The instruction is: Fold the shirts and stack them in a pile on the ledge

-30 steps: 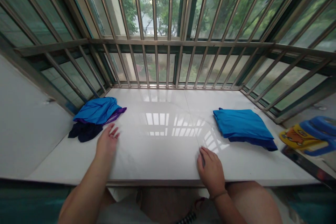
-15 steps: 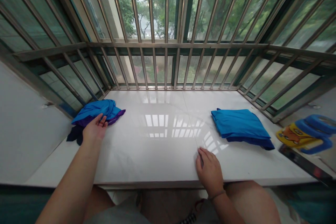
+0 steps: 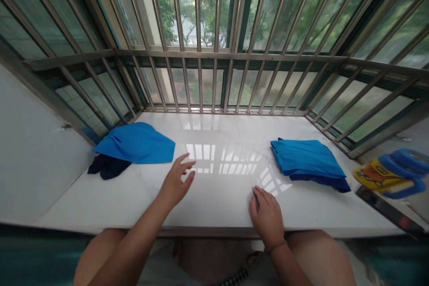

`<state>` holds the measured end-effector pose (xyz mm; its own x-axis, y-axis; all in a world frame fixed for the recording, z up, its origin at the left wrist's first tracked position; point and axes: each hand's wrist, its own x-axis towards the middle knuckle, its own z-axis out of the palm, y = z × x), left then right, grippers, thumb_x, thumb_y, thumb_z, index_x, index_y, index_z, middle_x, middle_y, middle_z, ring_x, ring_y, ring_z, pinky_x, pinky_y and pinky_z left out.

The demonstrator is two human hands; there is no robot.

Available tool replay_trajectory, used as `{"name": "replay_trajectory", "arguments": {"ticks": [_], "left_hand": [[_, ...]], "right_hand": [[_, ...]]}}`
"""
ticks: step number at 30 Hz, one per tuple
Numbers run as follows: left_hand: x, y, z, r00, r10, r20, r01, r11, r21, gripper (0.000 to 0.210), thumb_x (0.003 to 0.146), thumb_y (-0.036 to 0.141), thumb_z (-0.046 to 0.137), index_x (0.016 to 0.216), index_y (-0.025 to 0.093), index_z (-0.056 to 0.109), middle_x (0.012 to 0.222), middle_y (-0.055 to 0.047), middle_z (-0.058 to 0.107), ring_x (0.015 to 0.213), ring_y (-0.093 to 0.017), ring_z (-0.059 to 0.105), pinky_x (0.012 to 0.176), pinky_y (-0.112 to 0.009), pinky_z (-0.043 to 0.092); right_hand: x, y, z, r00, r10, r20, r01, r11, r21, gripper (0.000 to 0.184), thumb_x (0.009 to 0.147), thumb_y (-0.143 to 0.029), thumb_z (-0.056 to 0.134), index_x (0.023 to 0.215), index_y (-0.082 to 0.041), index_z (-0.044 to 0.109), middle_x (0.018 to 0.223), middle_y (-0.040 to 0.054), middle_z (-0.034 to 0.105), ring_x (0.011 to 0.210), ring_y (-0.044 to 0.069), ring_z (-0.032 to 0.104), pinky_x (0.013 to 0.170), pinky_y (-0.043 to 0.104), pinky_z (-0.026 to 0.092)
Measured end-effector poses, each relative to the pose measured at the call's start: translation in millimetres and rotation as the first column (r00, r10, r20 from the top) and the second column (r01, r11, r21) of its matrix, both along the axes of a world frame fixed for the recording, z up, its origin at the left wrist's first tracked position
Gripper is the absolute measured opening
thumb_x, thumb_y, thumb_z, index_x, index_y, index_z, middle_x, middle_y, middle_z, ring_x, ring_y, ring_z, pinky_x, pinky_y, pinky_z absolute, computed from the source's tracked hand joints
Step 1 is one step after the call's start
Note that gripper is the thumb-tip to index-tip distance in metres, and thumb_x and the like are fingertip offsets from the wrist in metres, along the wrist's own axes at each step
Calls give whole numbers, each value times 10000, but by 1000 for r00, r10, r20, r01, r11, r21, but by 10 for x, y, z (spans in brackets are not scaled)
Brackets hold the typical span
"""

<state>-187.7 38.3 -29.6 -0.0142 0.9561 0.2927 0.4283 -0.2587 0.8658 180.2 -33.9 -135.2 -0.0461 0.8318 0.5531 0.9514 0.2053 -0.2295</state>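
Observation:
My left hand (image 3: 177, 178) is over the white ledge with its fingers spread and nothing in them. Up and to its left lies a loose blue cloth (image 3: 137, 143), spread in a rounded, uneven shape, its right end close to my fingers but apart from them. A dark navy cloth (image 3: 109, 167) shows from under its lower left. My right hand (image 3: 267, 210) rests on the ledge near the front edge, palm down, fingers loosely bent and slightly apart from the thumb, holding nothing visible. A folded blue cloth stack (image 3: 308, 158) with a darker blue layer underneath lies to its upper right.
The glossy white ledge (image 3: 214, 201) ends in metal bars (image 3: 231, 56) before windows. At the right stands a blue and yellow handled bottle (image 3: 390, 172), beside a dark flat box (image 3: 385, 210). A white wall (image 3: 36, 156) borders the left.
My left hand has moved right, away from the bunched cloth. That cloth now lies flatter and reaches further right, and its purple part no longer shows. My right hand has stayed put.

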Motion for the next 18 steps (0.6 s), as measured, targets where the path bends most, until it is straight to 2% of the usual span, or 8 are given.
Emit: {"name": "replay_trajectory", "arguments": {"ticks": [1,3,5,8,13,15,17,18], "left_hand": [[-153,109,-71,986,151,72,-143,984,-109,414,917,448,751,1273,236,757,1530,-162,627,1076,-253,773,866,-389,668],[-473,303,-209,885,429,182,-347,867,-358,510,909,498,737,1330,214,695,1409,-161,684,971,-226,787,759,-324,654],[-741,416,-326,810,560,175,-431,771,-469,564,907,523,738,1368,208,662,1362,-157,702,935,-211,785,703,-278,631],[-952,442,-455,848,528,50,-444,758,-477,538,867,492,791,1315,208,702,1498,-189,635,902,-201,765,613,-249,601],[-932,496,-534,921,389,-19,-347,797,-495,302,813,378,819,1050,195,779,1697,-171,503,764,-170,725,530,-273,577],[-915,598,-497,931,361,-55,-344,816,-464,201,795,334,816,921,186,766,1764,-171,418,764,-183,730,598,-326,610],[-919,725,-432,933,348,-90,-353,840,-412,134,780,290,807,797,185,726,1777,-175,396,939,-260,768,793,-394,649],[-923,787,-397,933,346,-100,-357,851,-387,124,776,272,793,753,190,703,1748,-182,443,1079,-310,762,923,-423,638]], "right_hand": [[-2,0,0,1000,0,3,0,1000,4,319,1050,-294,554,1259,-154,750,1280,160,784,1181,313,709,1089,503,560],[-7,0,-4,1000,-2,5,2,1000,12,316,1050,-291,553,1256,-158,752,1280,159,784,1177,312,711,1090,505,557],[-12,0,-8,1000,-5,-2,5,1000,14,315,1049,-290,552,1254,-161,754,1284,159,784,1179,313,712,1095,511,553],[-18,1,-7,1000,-8,-14,8,1000,6,317,1045,-287,551,1250,-160,755,1284,161,785,1182,312,712,1096,510,552],[-18,-5,18,1000,-16,6,16,1000,5,324,1051,-302,546,1244,-156,762,1276,165,787,1165,307,714,1087,497,556],[-17,-8,27,1000,-14,14,14,1000,5,326,1054,-297,546,1247,-150,763,1276,167,787,1165,307,714,1084,497,558],[-17,-11,31,1000,-15,11,15,1000,3,326,1054,-291,544,1248,-151,766,1278,166,787,1170,309,715,1084,501,559],[-17,-12,31,1000,-15,6,15,1000,1,326,1053,-287,543,1248,-152,767,1278,165,787,1173,311,715,1084,504,560]]}}
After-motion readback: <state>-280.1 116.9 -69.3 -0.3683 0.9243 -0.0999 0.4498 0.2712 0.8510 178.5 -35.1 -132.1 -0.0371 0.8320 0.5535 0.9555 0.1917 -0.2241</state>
